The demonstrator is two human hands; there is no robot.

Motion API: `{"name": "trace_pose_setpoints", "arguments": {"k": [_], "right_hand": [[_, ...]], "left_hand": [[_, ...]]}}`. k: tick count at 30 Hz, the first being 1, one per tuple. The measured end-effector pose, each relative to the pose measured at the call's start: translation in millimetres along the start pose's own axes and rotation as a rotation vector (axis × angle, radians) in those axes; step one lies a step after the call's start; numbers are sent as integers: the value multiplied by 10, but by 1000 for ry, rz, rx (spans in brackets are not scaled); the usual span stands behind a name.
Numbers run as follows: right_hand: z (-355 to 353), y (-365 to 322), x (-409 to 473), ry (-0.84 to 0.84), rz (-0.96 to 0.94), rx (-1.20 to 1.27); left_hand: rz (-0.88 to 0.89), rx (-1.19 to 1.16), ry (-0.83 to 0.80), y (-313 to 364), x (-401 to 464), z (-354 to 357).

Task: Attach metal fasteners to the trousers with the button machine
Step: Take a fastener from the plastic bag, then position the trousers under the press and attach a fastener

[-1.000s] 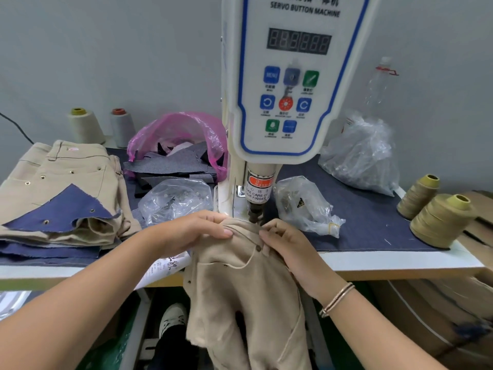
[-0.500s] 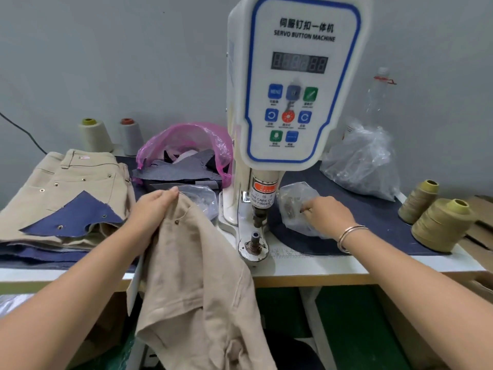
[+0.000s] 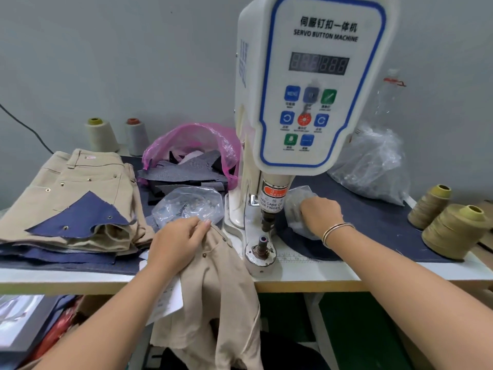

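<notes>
With the left hand (image 3: 181, 240) pinching the trousers (image 3: 213, 284) beside the button machine (image 3: 309, 102), the right hand (image 3: 320, 214), fingers curled into the small clear bag (image 3: 296, 209), should pick one fastener cleanly before seating it on the lower die (image 3: 262, 243).

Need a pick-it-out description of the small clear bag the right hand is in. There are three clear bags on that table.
Start at the white button machine and drop to its red warning label. The small clear bag lies right of that label on the dark blue mat, with the right hand on it. Unlike the larger crumpled bag by the wall or the bag of fasteners left of the machine, it touches the machine's column.
</notes>
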State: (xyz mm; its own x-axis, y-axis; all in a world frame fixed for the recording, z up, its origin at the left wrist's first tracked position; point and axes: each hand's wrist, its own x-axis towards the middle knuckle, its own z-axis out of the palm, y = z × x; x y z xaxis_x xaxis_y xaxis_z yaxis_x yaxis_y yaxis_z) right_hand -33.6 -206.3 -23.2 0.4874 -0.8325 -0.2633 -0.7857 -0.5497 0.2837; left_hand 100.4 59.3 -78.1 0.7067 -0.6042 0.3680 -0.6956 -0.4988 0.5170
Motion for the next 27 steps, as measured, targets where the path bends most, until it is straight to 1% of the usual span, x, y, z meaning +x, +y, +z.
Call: {"name": "trace_pose_setpoints", "arguments": {"k": [1, 2, 4, 7, 10, 15, 17, 18, 19, 20, 21, 22, 23, 24, 25, 27], "right_hand": [[2, 6, -4, -23, -5, 0], [18, 19, -11, -2, -27, -4], [100, 60, -17, 141, -98, -11], [198, 163, -75, 292, -142, 87], [239, 282, -136, 423, -173, 300], [261, 456, -260, 431, -228, 569], [204, 509, -367, 479, -218, 789], [169, 514, -449, 499, -203, 960], [141, 493, -563, 477, -193, 1181], [132, 444, -695, 380, -196, 1416], [147, 362, -823, 217, -203, 1612], [186, 267, -949, 38, -211, 1747], [234, 162, -1062, -126, -221, 1818], [282, 62, -1153, -255, -233, 1865], [320, -27, -1226, -353, -242, 1914], [359, -150, -1306, -488, -242, 2024]], "left_hand": [[23, 13, 13, 6, -2, -4], [41, 22, 20, 9, -4, -9], [67, 43, 33, 20, -7, -18], [94, 74, 62, 39, -29, -15], [110, 94, 72, 33, -34, -5], [75, 98, 59, 5, -28, 21], [64, 91, 62, 2, -28, 27], [57, 88, 61, 4, -26, 29], [50, 84, 57, 7, -23, 32], [42, 80, 51, 7, -22, 34], [34, 75, 44, 7, -19, 37], [29, 71, 37, 5, -21, 39], [26, 69, 32, 5, -22, 38], [24, 70, 28, 4, -24, 36], [25, 71, 27, 3, -28, 34], [26, 74, 28, 0, -35, 34]]}}
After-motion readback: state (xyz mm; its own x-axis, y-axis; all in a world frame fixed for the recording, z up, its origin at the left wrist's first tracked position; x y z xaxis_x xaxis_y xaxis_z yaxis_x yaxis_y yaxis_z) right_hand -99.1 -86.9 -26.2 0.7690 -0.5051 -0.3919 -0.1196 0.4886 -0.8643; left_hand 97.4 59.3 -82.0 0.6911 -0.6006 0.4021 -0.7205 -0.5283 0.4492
